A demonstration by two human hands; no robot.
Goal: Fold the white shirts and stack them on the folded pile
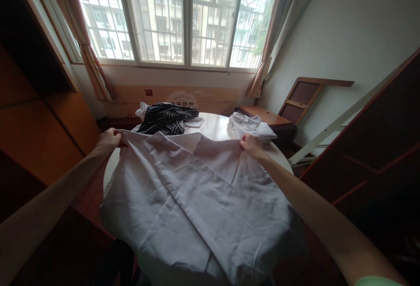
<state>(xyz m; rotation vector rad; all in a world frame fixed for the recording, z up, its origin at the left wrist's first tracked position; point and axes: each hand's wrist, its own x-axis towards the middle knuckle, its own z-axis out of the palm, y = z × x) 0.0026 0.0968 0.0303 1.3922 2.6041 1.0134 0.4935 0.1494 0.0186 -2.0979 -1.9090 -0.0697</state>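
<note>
A wide white garment [197,189], creased and with a long diagonal edge across it, is stretched between my two hands. Its lower part drapes over the near side of a round white table [215,123] and down past the rim. My left hand [110,139] pinches the upper left corner, fingers closed. At the upper right, my right hand [252,146] grips the same edge with its fingers closed. Just behind my right hand lies a stack of folded white clothes [251,126]. A black-and-white striped garment [164,118] is heaped beyond the left half of the held edge.
Beyond the table, a printed cardboard panel [210,97] stands below the barred window [187,19]. A low wooden cabinet [267,116] and a leaning wooden frame [302,95] are at the right. Orange cupboard doors [65,121] stand at the left.
</note>
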